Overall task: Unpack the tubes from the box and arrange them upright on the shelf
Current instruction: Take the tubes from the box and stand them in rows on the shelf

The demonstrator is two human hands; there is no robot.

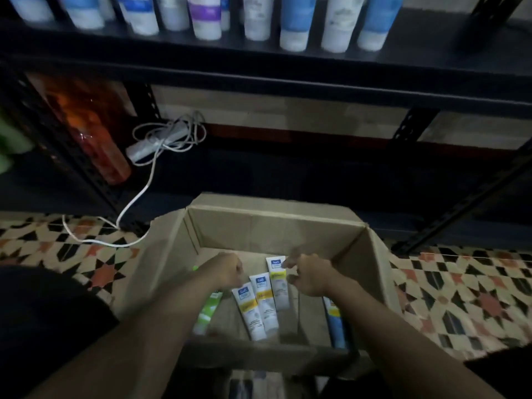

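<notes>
Head view: the right hand is low in the box. Its grip is narrow, with the fingers curled in. The tips are at the top end of the far white-and-yellow tube. The picture is blurry, so I cannot tell if they pinch the tube or only touch it.

The left hand is in the box too, just to the side. Its grip is closed like a small fist, and I see nothing in it.

Two more white-and-yellow tubes lie flat beside the far one, touching side by side on the box bottom. A green tube lies under the left arm. A blue tube lies by the right wall, partly under the right arm.

I think this is the picking-up step. The next move needs a firm pinch on one tube, then a lift out of the box and up to the shelf. There the tube must be turned to stand on its cap.

Many standing tubes are already in a row on the shelf. There looks to be bare room at its right end. The box sits on the tiled floor.
</notes>
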